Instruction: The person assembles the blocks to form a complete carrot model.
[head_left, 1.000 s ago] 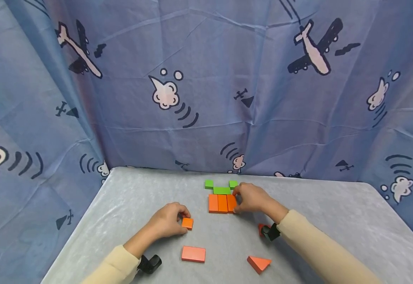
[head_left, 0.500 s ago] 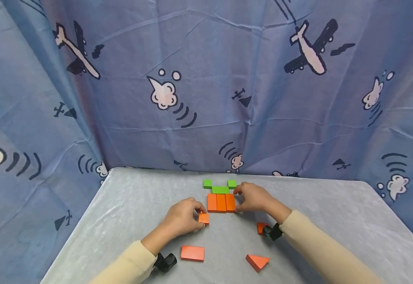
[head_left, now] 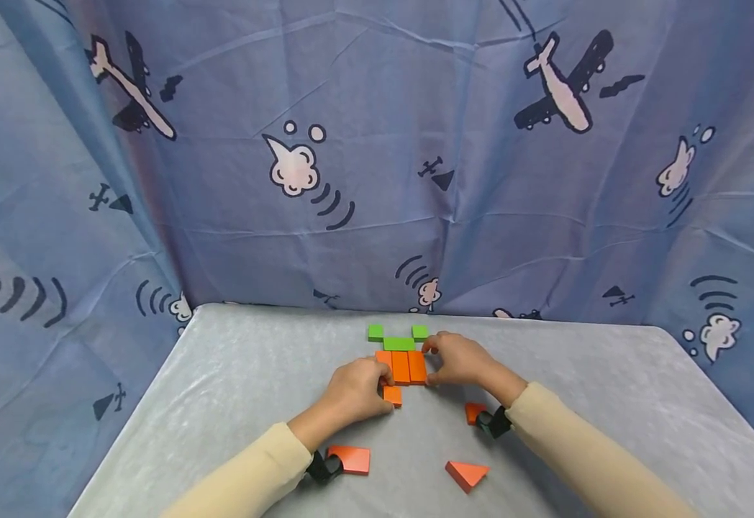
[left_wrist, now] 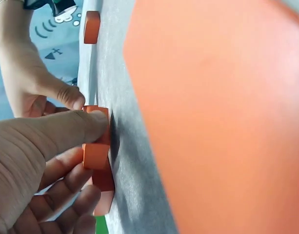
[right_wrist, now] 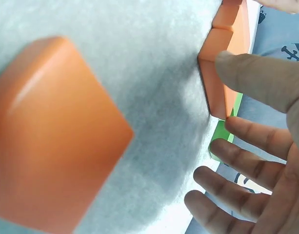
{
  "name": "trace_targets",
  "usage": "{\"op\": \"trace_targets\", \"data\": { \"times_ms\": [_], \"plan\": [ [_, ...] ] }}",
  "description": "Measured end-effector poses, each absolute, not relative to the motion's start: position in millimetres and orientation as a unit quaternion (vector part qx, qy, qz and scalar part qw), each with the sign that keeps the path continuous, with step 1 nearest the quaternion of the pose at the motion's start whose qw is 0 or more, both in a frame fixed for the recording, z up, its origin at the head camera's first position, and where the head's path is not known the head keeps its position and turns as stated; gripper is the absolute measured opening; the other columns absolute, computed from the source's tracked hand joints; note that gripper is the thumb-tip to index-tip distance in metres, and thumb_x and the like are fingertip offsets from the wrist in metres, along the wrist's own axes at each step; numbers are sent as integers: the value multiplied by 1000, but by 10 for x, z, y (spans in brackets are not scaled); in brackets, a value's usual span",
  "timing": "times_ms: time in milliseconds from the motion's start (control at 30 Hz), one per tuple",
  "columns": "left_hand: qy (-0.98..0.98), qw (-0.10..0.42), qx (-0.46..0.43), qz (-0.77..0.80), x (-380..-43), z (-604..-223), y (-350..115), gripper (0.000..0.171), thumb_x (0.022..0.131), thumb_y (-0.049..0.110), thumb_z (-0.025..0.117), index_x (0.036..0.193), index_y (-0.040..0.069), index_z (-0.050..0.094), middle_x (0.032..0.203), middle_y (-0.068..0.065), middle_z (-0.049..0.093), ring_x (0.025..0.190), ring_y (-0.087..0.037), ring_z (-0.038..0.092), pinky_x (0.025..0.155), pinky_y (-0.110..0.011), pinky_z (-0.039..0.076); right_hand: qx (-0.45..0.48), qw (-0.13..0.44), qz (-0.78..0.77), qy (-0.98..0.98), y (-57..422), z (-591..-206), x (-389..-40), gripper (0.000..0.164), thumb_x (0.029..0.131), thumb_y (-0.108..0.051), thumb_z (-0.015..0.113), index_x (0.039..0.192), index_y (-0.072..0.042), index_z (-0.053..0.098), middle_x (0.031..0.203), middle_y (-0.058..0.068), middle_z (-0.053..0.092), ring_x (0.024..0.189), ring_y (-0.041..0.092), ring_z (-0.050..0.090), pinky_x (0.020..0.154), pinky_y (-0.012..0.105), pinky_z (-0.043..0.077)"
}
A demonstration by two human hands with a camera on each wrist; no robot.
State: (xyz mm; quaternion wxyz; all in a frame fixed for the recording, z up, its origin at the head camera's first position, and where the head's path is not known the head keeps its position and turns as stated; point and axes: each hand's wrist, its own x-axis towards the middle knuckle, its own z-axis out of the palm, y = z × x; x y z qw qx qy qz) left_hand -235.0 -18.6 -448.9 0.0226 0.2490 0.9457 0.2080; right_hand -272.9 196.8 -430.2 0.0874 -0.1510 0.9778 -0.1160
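My left hand (head_left: 354,392) pinches a small orange square block (head_left: 393,396) between thumb and fingers, right at the near edge of a row of three upright-lying orange rectangular blocks (head_left: 400,367). In the left wrist view this square block (left_wrist: 95,157) shows below the thumb tip. My right hand (head_left: 461,357) holds the right block (head_left: 418,367) of the row by its two right corners, thumb at the near one and index finger at the far one. Its other fingers (right_wrist: 227,158) are spread. Beyond the row lies a green rectangular block (head_left: 398,344), with green square blocks (head_left: 375,332) at either end.
A red-orange rectangular block (head_left: 356,460) lies under the left wrist camera, partly covered. Nearer the front right is a red-orange triangular block (head_left: 466,475). Another orange block (head_left: 474,412) sits by the right wrist camera. A patterned blue curtain (head_left: 364,180) hangs behind the grey-covered table (head_left: 273,360).
My left hand has carried the square block right and away from me, up to the near edge of the orange row. The right hand has stayed at the row's right side.
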Motion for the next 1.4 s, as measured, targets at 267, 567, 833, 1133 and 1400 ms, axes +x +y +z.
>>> {"op": "trace_targets", "data": {
  "times_ms": [267,567,833,1133,1400],
  "plan": [
    [951,20,230,204,-2324,-4510,-178,24,65,29,86,78,22,66,79,9,61,66,-6,50,59,-24,42,-157,83,-114,977,1973,-4262,-2664,47,69,-29,85,110,-13,68,102,6,65,88,19,59,80,41,52],
    [952,20,223,207,-2349,-4444,-195,21,68,24,84,83,21,70,75,9,57,64,-5,49,56,-23,41,-183,66,-144,970,2209,-4081,-2306,34,78,-26,78,108,-13,68,99,5,66,81,18,58,71,34,51],
    [950,29,217,224,-2389,-4430,-209,19,70,21,83,83,20,69,70,11,56,62,-4,49,56,-22,42,-203,92,-161,961,2461,-4108,-2009,32,72,-19,82,101,-13,69,92,-1,65,78,14,56,66,28,48],
    [950,41,216,223,-2400,-4475,-169,18,70,20,82,80,20,68,69,13,56,63,-3,51,57,-23,43,-186,92,-169,964,2556,-4299,-1927,30,65,-12,86,89,-13,69,80,-7,59,73,9,53,63,24,47],
    [952,40,210,220,-2399,-4460,-171,18,69,21,82,79,20,67,69,14,56,63,-3,51,57,-23,42,-185,75,-165,966,2463,-4307,-1998,24,67,-12,84,84,-16,68,77,-8,58,70,9,51,61,22,45]
  ]
}}
